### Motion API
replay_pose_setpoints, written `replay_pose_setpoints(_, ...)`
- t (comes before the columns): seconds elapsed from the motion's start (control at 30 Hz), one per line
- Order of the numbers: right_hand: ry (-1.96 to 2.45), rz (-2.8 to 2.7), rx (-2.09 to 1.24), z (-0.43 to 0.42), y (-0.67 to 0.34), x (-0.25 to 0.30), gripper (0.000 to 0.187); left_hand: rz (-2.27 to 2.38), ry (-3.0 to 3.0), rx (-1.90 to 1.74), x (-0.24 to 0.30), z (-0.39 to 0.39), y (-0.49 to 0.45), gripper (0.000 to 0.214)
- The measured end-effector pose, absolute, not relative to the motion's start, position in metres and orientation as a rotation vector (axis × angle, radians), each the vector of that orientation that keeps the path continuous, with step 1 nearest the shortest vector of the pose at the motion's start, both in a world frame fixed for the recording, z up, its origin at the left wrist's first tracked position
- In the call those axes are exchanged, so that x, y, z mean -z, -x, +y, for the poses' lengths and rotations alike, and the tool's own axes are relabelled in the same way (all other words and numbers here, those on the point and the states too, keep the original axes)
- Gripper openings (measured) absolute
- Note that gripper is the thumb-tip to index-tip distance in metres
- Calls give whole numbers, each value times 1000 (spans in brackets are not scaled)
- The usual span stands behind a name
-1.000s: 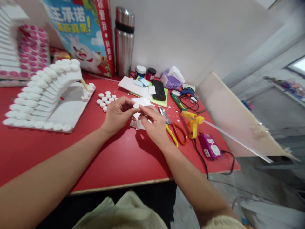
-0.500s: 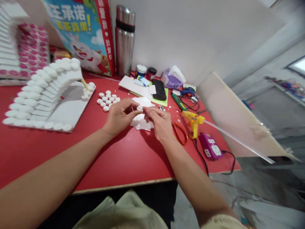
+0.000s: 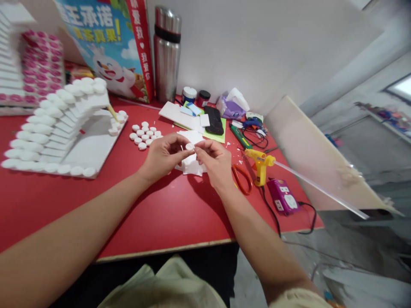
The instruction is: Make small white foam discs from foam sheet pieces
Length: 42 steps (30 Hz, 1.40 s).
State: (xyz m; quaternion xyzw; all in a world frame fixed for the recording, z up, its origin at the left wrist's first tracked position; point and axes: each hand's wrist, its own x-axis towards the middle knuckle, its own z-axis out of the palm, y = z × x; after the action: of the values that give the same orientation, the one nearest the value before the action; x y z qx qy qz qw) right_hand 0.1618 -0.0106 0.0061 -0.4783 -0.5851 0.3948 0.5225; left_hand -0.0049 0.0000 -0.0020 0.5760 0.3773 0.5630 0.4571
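Between my two hands, over the middle of the red table, is a small white round piece like a flat button or disc. My left hand pinches its left side between thumb and forefinger. On the other side, the thumb and forefinger of my right hand close on its right edge; the other fingers are curled. White paper lies beneath the hands and is partly covered by them. Just left of my left hand sits a group of similar white round pieces.
A white stepped model edged with round pieces stands at left. To the right are orange-handled pliers, a yellow glue gun with a long glue stick, and a purple power adapter. A steel flask stands behind.
The white round piece has been turned so more of its flat face shows. My right fingers have shifted slightly and straightened along its edge. The view has moved a little.
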Motion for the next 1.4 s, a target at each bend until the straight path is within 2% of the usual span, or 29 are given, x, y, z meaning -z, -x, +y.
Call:
replay_pose_setpoints(0.33,1128,-1481,-849,-12,-162,-5,16,926,-1358,-1385,4,0,4,24)
replay_pose_setpoints(0.7,1104,-1623,-632,-13,-163,-7,16,911,-1287,-1344,-2,-4,2,26)
replay_pose_setpoints(0.97,1091,-1412,-969,-12,-159,-3,21,866,-1099,-1384,3,3,2,41)
replay_pose_setpoints(1.4,1074,-1667,-555,-11,-162,-4,16,767,-1017,-1276,5,3,5,41)
